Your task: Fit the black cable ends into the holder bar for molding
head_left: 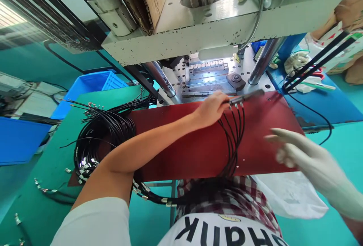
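Note:
My bare left hand (212, 109) is closed around one end of a dark metal bar (247, 97), held just over the front of the press. Several black cables (235, 136) hang from the bar across the red board (181, 151) and down toward my lap. In a pale glove, my right hand (300, 151) is over the right end of the board, apart from the bar. Its index finger reaches out, the others are loosely bent, and nothing shows between them. Behind the bar, a metal mold block (208, 72) with a row of slots sits on the press bed.
A big coil of black cables (93, 136) with metal ends lies left on the green table (51, 155). Steel press columns (161, 79) flank the mold under a heavy upper plate (181, 38). Blue bins (22, 140) stand at left; gloves and red-handled scissors (316, 73) lie right.

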The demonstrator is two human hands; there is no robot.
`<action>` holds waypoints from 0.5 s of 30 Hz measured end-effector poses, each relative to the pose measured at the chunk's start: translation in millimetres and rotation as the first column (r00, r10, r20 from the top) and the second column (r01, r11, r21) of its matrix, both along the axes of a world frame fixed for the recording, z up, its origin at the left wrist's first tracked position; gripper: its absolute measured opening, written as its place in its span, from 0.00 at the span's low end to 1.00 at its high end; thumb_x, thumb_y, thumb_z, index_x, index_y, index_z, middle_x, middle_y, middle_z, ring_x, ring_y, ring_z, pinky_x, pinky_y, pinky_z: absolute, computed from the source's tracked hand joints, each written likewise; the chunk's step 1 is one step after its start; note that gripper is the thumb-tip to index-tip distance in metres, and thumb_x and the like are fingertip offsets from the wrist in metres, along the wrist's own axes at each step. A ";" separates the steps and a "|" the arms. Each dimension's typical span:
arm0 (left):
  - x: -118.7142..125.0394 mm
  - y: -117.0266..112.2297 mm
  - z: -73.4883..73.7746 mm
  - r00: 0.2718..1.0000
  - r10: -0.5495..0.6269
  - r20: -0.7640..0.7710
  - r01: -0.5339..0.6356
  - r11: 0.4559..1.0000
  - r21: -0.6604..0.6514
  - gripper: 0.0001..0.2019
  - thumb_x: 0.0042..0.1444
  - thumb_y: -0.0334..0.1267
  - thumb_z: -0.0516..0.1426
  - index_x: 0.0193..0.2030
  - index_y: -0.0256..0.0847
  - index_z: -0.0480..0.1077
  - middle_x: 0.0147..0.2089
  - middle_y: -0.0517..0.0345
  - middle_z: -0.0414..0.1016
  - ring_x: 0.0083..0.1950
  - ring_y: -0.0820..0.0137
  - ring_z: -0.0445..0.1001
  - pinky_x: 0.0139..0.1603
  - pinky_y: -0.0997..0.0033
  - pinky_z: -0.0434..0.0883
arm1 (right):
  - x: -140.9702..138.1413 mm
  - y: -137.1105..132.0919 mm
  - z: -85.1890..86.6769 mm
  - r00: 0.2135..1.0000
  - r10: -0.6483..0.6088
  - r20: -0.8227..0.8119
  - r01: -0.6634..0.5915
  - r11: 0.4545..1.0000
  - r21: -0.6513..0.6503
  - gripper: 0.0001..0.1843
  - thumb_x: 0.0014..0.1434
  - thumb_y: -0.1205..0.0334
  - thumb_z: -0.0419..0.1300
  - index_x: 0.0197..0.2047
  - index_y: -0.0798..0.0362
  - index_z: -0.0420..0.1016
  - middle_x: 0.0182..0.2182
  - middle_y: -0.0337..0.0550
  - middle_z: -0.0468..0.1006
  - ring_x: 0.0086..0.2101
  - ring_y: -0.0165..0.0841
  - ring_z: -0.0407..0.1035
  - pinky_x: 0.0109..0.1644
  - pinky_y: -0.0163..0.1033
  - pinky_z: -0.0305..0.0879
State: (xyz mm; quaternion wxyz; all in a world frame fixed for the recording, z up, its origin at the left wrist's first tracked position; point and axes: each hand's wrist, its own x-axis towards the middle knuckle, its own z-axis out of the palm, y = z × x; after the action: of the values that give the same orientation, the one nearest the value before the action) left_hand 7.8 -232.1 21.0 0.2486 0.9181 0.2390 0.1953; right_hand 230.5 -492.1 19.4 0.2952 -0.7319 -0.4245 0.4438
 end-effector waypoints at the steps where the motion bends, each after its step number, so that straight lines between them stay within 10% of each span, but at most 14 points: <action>1: 1.2 12.9 10.5 0.999 0.016 0.037 -0.018 0.999 0.042 0.09 0.65 0.33 0.53 0.43 0.36 0.74 0.42 0.51 0.74 0.45 0.66 0.71 0.50 0.65 0.69 | -17.8 28.1 5.3 0.972 0.114 -0.204 -0.124 0.991 -0.040 0.28 0.67 0.49 0.52 0.69 0.33 0.57 0.63 0.50 0.67 0.34 0.32 0.69 0.31 0.41 0.66; 5: -0.6 56.4 33.5 0.994 0.073 0.078 -0.085 0.982 0.171 0.09 0.66 0.35 0.52 0.39 0.38 0.74 0.40 0.52 0.75 0.46 0.65 0.71 0.53 0.64 0.68 | -83.3 100.5 3.7 0.661 0.413 -0.627 -0.517 0.856 0.019 0.30 0.60 0.54 0.63 0.65 0.47 0.65 0.55 0.49 0.74 0.29 0.24 0.67 0.27 0.31 0.61; 8: -8.1 76.7 21.1 0.997 0.064 0.038 -0.072 0.968 0.242 0.11 0.66 0.35 0.51 0.41 0.37 0.75 0.42 0.49 0.75 0.48 0.64 0.71 0.54 0.63 0.69 | -114.1 113.7 -5.2 0.468 0.425 -0.775 -0.623 0.780 0.051 0.23 0.63 0.47 0.61 0.50 0.58 0.75 0.47 0.52 0.78 0.24 0.21 0.67 0.22 0.26 0.53; 15: 3.2 158.3 -8.1 0.963 0.264 0.048 -0.268 0.955 0.127 0.11 0.63 0.32 0.53 0.49 0.39 0.75 0.50 0.49 0.78 0.55 0.63 0.73 0.63 0.61 0.69 | -116.4 191.3 -12.9 0.422 0.345 -0.839 -0.477 0.871 0.118 0.22 0.64 0.45 0.60 0.40 0.60 0.71 0.41 0.57 0.80 0.21 0.22 0.66 0.23 0.27 0.58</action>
State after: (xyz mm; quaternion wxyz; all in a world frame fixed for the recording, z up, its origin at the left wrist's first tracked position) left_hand 11.0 -73.8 12.9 0.1624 0.8889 0.3431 0.2564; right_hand 114.1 -300.8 6.5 0.2921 -0.3191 -0.3636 0.8250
